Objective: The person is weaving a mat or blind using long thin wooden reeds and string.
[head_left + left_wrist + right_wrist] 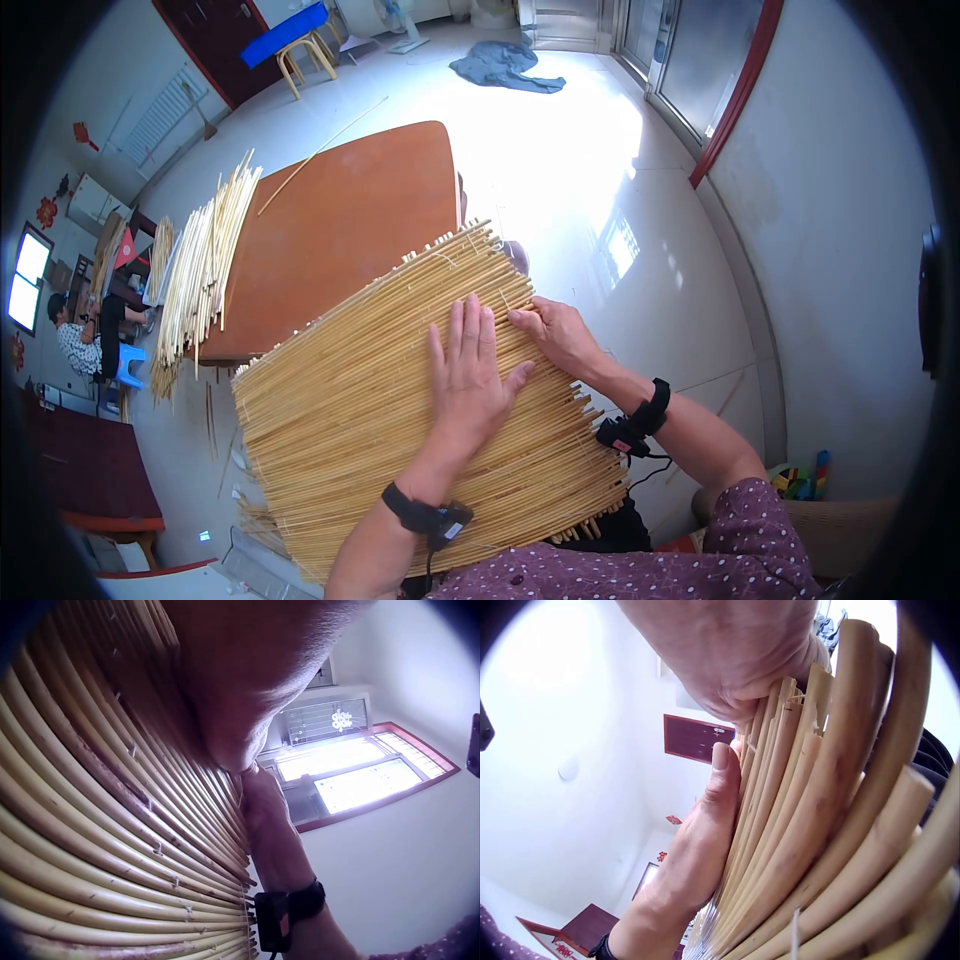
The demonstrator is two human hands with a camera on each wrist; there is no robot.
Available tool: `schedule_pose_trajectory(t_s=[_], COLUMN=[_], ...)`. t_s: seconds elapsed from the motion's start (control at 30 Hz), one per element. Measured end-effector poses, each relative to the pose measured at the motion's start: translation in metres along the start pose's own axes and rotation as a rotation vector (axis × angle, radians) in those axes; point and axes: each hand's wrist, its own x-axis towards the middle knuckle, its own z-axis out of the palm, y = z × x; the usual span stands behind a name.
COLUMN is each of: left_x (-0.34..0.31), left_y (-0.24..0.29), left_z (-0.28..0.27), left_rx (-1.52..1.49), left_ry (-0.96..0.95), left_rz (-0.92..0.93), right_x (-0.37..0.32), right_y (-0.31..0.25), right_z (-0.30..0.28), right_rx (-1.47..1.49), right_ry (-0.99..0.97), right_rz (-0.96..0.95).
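A mat of thin yellow reeds, bound with thread, slopes across the person's lap and against the brown table's edge. The left hand lies flat on its upper part, fingers straight and pointing away from the body. Beside it, the right hand grips the mat's right edge with the thumb on top; its other fingers are mostly hidden below. Close up in the right wrist view, uneven reed ends stand beside that hand, and the left hand presses the mat. Small thread knots show in the left wrist view.
On the brown table lies one long reed, with a bundle of loose reeds along its left side. Another person sits far left near a blue stool. Grey cloth lies on the floor ahead.
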Motion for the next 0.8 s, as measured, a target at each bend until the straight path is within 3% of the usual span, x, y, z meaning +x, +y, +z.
schedule_pose_trajectory(t_s=[0.23,0.33,0.4,0.57,0.67,0.8], left_x=[0.004,0.004,0.002,0.002,0.004,0.005], left_y=[-0.001,0.002,0.002,0.003,0.003,0.003], left_z=[-0.001,-0.001,-0.001,-0.002,0.000,0.000], left_rx=[0.023,0.015,0.011,0.020,0.023,0.019], left_ry=[-0.051,-0.060,-0.066,-0.070,-0.086,-0.086], left_rz=[-0.018,-0.035,-0.042,-0.043,-0.055,-0.058], right_x=[-0.003,-0.002,0.010,0.052,0.064,0.074], right_y=[-0.004,-0.002,-0.003,0.001,-0.009,0.005], right_z=[-0.001,-0.004,-0.013,-0.008,-0.002,0.003], right_rx=[-0.076,0.178,0.090,0.253,0.398,0.480], right_ry=[-0.007,-0.009,-0.038,-0.115,-0.195,-0.153], right_rz=[0.024,0.060,0.278,0.162,0.218,0.203])
